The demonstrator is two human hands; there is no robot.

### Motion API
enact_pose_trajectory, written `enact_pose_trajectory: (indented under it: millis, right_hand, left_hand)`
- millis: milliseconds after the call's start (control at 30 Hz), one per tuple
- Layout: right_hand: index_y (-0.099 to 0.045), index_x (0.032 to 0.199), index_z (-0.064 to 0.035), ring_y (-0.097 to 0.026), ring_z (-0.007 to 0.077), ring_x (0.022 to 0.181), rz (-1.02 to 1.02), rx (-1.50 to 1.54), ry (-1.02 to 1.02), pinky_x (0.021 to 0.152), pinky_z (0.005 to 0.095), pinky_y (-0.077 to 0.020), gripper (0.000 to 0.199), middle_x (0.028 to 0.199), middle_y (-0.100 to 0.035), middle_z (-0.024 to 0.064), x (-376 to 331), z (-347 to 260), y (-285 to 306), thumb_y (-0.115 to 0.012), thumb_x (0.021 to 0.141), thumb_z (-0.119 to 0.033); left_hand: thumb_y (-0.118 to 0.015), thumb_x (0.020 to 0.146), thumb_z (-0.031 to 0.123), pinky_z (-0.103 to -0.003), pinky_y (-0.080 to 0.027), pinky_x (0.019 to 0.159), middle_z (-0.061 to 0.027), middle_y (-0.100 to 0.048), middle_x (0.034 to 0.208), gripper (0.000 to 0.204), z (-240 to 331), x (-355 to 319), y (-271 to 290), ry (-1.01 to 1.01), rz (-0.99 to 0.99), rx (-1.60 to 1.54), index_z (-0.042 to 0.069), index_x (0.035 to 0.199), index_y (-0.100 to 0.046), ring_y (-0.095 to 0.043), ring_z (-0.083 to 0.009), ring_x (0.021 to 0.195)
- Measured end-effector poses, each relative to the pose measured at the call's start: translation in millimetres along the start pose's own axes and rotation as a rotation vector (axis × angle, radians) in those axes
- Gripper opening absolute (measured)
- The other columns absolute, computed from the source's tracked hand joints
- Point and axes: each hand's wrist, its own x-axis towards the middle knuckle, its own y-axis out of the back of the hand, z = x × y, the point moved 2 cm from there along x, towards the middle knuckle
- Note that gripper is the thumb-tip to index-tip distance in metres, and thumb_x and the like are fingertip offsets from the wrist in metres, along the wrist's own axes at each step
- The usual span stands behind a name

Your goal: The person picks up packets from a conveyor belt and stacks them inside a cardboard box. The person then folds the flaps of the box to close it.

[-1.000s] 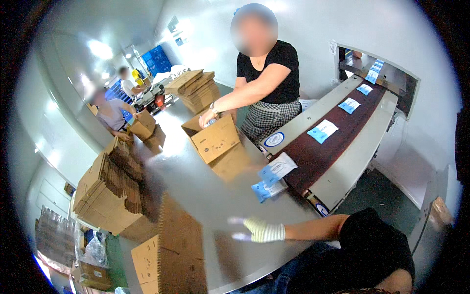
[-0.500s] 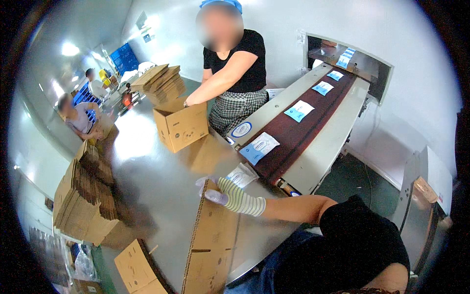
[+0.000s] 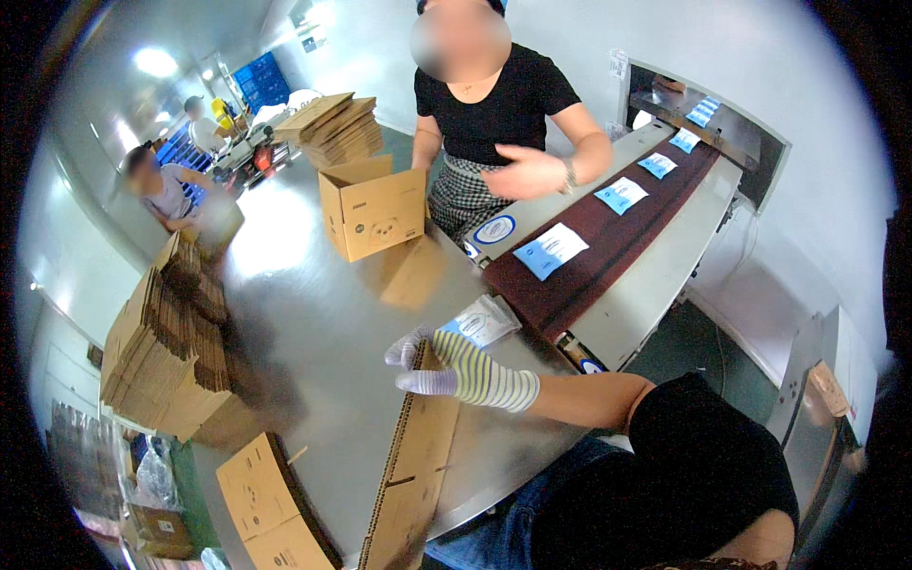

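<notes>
In a striped knit glove with lilac fingertips, my right hand [image 3: 475,369] grips the upper edge of a flattened brown carton [image 3: 408,475]. The thumb lies on the near side and the fingers reach over the far side. The carton stands on edge, slanting down past the lower rim of the view, where its bottom is cut off. Just beyond the glove, blue and white soft packets [image 3: 483,321] lie on the metal table [image 3: 304,332]. My left hand is out of view.
An open carton [image 3: 380,214] stands beside a co-worker [image 3: 494,104] across the table. Packets ride a dark red conveyor belt [image 3: 608,247] at right. Flat cartons [image 3: 161,351] are stacked at left, more [image 3: 337,128] at the back, and others [image 3: 266,503] at lower left. Other people sit farther back.
The co-worker's arm has come out of the open carton, and a hand now hovers near the belt. The view has shifted slightly; my right hand keeps its grip on the flattened carton.
</notes>
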Motion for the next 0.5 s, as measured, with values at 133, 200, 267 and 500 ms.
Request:
enact_pose_trajectory:
  millis: [133,200,267,500]
  right_hand:
    - [-0.057,0.089,-0.0087,-0.053,0.014,0.103,-0.08,-0.108,0.004,0.092,0.0304,-0.0418,0.021,0.102,-0.06,0.005,6.2,1.6,2.4,-0.074,0.077,-0.008]
    - [-0.056,0.098,-0.0077,-0.052,0.0174,0.108,-0.168,-0.069,0.076,0.094,0.0321,-0.0408,0.029,0.105,-0.059,0.0063,9.7,5.5,-1.5,-0.075,0.076,-0.012]
    - [-0.055,0.104,-0.0066,-0.052,0.0187,0.109,-0.306,-0.136,-0.007,0.095,0.0329,-0.0406,0.037,0.107,-0.059,0.0073,5.9,3.5,-12.6,-0.076,0.075,-0.016]
    - [-0.045,0.122,-0.0036,-0.058,0.0323,0.103,-0.343,-0.699,-0.032,0.091,0.0402,-0.0457,0.067,0.111,-0.059,0.0196,-0.6,53.5,-28.5,-0.079,0.07,-0.029]
  left_hand:
    - [-0.054,0.091,0.012,-0.037,-0.045,0.091,-0.0168,-0.065,0.104,0.024,-1.1,2.9,2.8,0.012,0.038,0.11,-0.003,0.107,-0.06,-0.06,-0.0259,0.096]
    - [-0.054,0.091,0.013,-0.037,-0.044,0.092,-0.0169,-0.064,0.106,0.025,-3.0,1.7,1.1,0.039,0.056,0.187,-0.004,0.108,-0.059,-0.059,-0.0264,0.098]
    - [-0.053,0.092,0.015,-0.037,-0.043,0.094,-0.0171,-0.063,0.109,0.026,-1.6,0.5,-2.3,0.068,0.076,0.267,-0.004,0.109,-0.059,-0.058,-0.0269,0.101]
    - [-0.047,0.096,0.01,-0.036,-0.041,0.095,-0.0198,-0.05,0.133,0.021,31.9,6.8,-46.9,-0.094,-0.479,0.609,-0.002,0.106,-0.061,-0.053,-0.0259,0.11]
